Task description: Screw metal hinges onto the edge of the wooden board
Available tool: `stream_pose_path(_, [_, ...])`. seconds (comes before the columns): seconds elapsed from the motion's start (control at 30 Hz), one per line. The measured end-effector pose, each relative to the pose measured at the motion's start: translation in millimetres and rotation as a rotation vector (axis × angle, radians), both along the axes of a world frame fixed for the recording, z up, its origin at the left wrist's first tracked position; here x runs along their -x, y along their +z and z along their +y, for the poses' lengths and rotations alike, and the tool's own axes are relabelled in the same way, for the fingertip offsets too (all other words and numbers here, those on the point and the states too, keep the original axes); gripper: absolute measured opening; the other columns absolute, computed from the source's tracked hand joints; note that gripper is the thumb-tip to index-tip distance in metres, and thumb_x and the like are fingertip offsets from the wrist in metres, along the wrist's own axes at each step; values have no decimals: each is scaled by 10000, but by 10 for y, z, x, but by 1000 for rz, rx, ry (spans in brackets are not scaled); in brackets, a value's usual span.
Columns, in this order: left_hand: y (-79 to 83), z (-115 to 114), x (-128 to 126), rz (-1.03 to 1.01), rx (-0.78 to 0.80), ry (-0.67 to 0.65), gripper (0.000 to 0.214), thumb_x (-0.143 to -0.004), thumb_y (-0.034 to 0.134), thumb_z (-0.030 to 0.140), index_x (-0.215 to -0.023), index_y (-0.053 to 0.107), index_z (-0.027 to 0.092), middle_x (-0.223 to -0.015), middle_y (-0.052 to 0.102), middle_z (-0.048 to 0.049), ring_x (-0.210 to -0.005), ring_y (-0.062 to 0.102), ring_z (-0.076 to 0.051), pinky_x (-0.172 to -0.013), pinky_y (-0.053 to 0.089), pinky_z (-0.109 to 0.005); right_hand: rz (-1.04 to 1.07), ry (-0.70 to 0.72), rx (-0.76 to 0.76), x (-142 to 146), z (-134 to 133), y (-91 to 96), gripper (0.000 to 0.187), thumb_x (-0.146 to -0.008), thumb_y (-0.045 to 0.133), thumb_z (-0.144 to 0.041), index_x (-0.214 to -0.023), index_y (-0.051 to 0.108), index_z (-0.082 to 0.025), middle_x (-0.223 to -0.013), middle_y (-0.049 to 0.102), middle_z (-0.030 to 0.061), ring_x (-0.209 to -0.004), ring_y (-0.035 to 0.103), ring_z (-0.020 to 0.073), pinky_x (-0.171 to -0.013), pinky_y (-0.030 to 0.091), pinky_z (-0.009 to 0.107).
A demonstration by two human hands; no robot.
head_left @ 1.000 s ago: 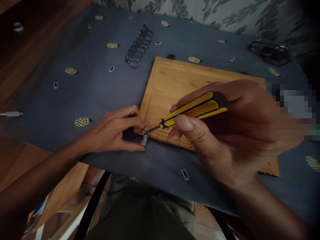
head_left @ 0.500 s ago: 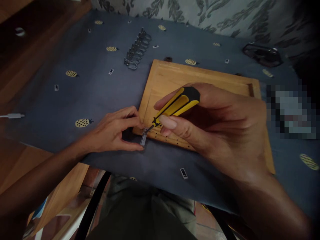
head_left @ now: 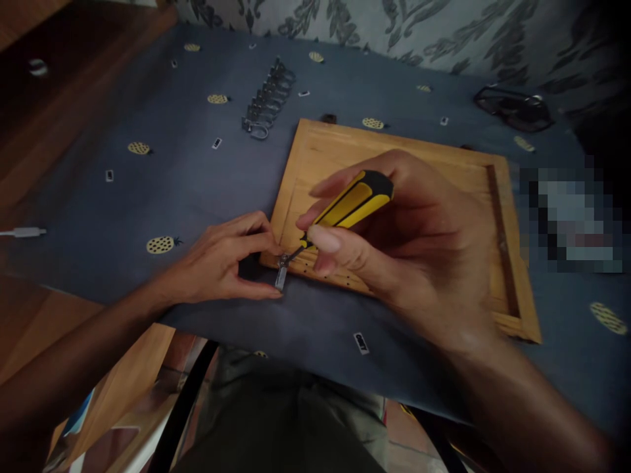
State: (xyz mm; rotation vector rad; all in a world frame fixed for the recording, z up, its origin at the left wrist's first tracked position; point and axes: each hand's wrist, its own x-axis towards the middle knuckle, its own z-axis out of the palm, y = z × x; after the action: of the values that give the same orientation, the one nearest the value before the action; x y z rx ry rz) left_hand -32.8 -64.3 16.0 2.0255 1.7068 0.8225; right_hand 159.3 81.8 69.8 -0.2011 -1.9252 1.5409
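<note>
My right hand (head_left: 419, 243) grips a yellow and black screwdriver (head_left: 351, 207) by its handle, the shaft slanting down to the left. Its tip meets a small metal fitting (head_left: 281, 274) at the near left corner of a framed wooden board (head_left: 394, 140). Thumb and forefinger of my left hand (head_left: 229, 256) pinch this fitting from the left. Along the board's near edge runs a row of small dark holes, partly covered by my right hand. The screw itself is too small to make out.
Several metal hooks or clips (head_left: 270, 98) lie in a row behind the board. Dark glasses (head_left: 514, 108) rest at the back right, near a pixelated object (head_left: 572, 220). A white cable plug (head_left: 27, 232) lies at the left on the patterned blue tablecloth (head_left: 182, 197).
My right hand has turned and its fingers have shifted around the screwdriver handle. The left hand keeps its hold on the fitting. The whole view has moved slightly.
</note>
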Motion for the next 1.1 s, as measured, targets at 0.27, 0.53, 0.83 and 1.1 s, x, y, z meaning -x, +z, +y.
stream_pose_path(0.27, [-36, 4, 1, -6, -28, 9, 376, -927, 796, 530, -1079, 721, 194, -1109, 649, -68, -997, 654, -240, -809, 527, -338, 3, -42, -194, 11, 6, 5, 198, -816, 931, -334, -805, 746, -264, -742, 718, -51, -638, 717, 135, -511, 588, 224])
stream_pose_path(0.53, [-28, -15, 20, -36, 13, 8, 347, -924, 806, 487, -1093, 714, 199, -1077, 615, -47, -970, 633, -213, -807, 495, -318, 60, -283, -193, -61, -158, 59, 130, -848, 902, -309, -890, 781, -289, -886, 783, -34, -562, 678, 121, -443, 566, 270])
stream_pose_path(0.83, [-53, -18, 13, -13, -19, 4, 360, -933, 797, 504, -1084, 702, 191, -1071, 609, -43, -953, 618, -195, -792, 480, -295, 156, -212, -63, 28, -89, -6, 166, -826, 922, -301, -800, 775, -229, -729, 712, -26, -474, 645, 116, -413, 559, 257])
stream_pose_path(1.1, [-22, -7, 8, -17, -2, -1, 359, -926, 815, 471, -1103, 712, 176, -1081, 615, -54, -986, 633, -214, -866, 514, -324, 100, -207, -59, 6, -91, -44, 223, -844, 908, -389, -801, 753, -235, -707, 696, -22, -482, 649, 124, -435, 543, 272])
